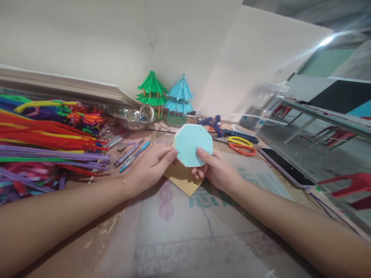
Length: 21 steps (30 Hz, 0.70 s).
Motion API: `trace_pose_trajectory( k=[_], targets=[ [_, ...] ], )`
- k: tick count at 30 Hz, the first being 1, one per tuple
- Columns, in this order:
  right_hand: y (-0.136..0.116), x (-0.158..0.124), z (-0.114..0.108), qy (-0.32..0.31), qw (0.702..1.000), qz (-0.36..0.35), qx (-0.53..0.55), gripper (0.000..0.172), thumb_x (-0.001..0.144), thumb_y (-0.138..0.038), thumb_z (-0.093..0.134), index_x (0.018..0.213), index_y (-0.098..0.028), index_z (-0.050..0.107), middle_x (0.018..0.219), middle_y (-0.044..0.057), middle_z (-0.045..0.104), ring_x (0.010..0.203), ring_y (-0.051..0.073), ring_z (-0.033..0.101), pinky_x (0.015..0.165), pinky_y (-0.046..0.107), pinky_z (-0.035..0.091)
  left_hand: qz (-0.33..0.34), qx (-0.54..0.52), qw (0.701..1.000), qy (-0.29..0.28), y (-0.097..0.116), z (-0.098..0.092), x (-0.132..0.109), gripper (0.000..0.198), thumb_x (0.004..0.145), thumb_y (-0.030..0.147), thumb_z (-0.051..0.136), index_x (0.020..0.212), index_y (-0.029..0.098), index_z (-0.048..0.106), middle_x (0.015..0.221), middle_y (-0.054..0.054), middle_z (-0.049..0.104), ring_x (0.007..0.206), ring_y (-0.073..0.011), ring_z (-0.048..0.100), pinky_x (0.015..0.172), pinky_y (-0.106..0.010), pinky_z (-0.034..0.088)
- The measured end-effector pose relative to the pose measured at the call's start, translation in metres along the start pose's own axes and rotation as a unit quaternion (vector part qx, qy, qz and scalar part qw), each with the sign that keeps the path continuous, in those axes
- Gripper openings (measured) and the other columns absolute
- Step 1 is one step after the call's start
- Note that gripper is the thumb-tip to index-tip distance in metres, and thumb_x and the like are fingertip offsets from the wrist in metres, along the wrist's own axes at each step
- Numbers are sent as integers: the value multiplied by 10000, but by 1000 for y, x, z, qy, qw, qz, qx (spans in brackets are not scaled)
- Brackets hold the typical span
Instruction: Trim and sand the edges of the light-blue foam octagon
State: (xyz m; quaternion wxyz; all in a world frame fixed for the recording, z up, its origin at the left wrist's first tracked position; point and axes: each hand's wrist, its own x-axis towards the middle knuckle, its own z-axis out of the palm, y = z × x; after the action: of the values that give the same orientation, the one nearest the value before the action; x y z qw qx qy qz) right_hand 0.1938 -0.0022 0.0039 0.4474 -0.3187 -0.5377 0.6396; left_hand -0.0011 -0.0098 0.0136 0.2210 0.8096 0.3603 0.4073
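Both hands hold up a light blue octagonal foam piece point(193, 144) with small dots near its rim. My left hand point(152, 166) pinches its left edge with the thumb on the front. My right hand point(216, 170) grips the lower right edge, thumb on the face. Beneath the hands a brown cardboard piece point(183, 179) lies on the table. Behind the octagon stand a green pagoda model point(152, 92) and a blue pagoda model point(179, 99).
A big heap of coloured pipe cleaners point(46, 135) fills the left. Pens point(131, 152), a metal bowl point(130, 116), a blue glue gun point(213, 122), yellow and orange scissors point(242, 144) and a phone point(285, 166) lie around. Red chairs point(348, 187) stand right.
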Motion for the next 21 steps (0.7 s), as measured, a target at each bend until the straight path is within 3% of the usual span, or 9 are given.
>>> trace_pose_trajectory(
  k=[4,8,11,14,17,19,21],
  targets=[
    [2,1,-1,4,1000,-8,12,452,671,-578,747,681,-145,616,447,-14,570,374,71,492,409,176,444,-16,7,1000,21,-1,0,0,386,963,383,333,731,179,564,742,-15,603,730,-164,540,692,-283,414],
    [2,0,-2,0,1000,-9,-21,468,679,-592,735,683,-139,617,488,8,608,377,64,492,397,169,421,-40,12,999,0,2,-1,0,373,906,459,444,702,171,566,740,-20,600,724,-170,542,688,-289,408],
    [0,-1,-1,-1,1000,0,-19,469,644,-584,763,658,-144,600,475,4,600,369,63,479,390,172,416,-59,-8,998,-2,3,-1,-1,419,931,441,384,671,175,577,718,-19,608,720,-170,542,714,-295,418],
    [-3,-1,2,3,1000,15,10,458,603,-564,794,638,-155,590,438,-19,559,347,65,449,364,180,408,-85,-53,994,47,-1,-1,0,452,960,435,317,664,183,548,731,-21,604,751,-171,551,752,-298,436],
    [-4,1,5,20,999,18,26,452,580,-556,804,617,-160,588,436,-23,546,335,61,429,342,183,395,-113,-102,981,121,-5,-1,3,360,940,483,381,777,195,523,730,0,555,723,-154,540,708,-283,452],
    [-3,2,7,26,999,17,24,459,574,-567,799,598,-161,586,426,-20,534,334,66,426,335,189,388,-108,-127,981,103,-4,-1,4,371,899,547,443,790,198,511,698,15,520,670,-145,521,638,-267,452],
    [-2,2,9,23,999,20,19,466,570,-578,793,584,-163,582,415,-18,518,333,72,418,332,202,378,-94,-108,989,36,0,-1,3,414,876,564,473,697,191,499,662,11,513,642,-144,509,597,-261,444]
  ],
)
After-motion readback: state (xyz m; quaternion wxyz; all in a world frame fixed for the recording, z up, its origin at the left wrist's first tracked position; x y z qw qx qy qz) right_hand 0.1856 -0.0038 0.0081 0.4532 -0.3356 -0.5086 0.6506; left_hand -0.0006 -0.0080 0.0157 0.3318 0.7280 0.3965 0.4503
